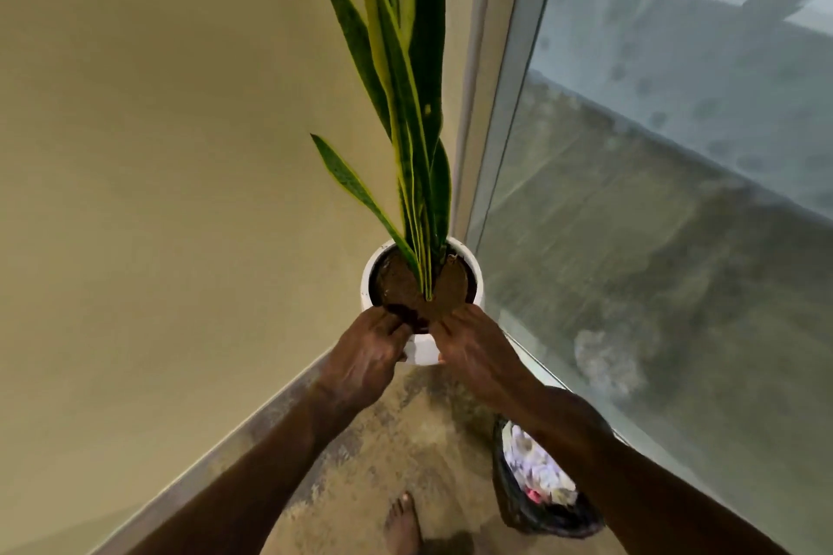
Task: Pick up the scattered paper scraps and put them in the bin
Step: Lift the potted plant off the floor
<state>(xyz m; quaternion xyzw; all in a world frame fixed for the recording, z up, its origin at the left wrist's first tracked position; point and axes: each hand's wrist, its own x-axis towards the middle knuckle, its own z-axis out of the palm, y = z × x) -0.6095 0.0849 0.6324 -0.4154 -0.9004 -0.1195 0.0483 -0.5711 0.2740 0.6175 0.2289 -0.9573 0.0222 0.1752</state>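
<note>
Left hand (367, 351): I see it at the near rim of the white plant pot (421, 349), centre of the frame, fingers curled over the edge and gripping the pot's left side.
Right hand (469, 351): it mirrors the other on the pot's right side, fingers bent around the rim; the fingertips are hidden, so I cannot tell how deep they reach.
Snake plant (405, 104): its tall leaves rise from brown soil toward the top of the frame; a two-handed hold suits a top-heavy pot.
Why the pot: I judge I am shifting it in the corner to check for scraps behind or beneath it; none show there.
Bin (538, 487): lower right, beside the glass door (653, 149), lined with a dark bag.
Paper scraps (536, 464): crumpled white pieces already lie inside the bin; I see none loose on the floor (405, 419).
Bare foot (403, 523): bottom centre, just left of the bin.
</note>
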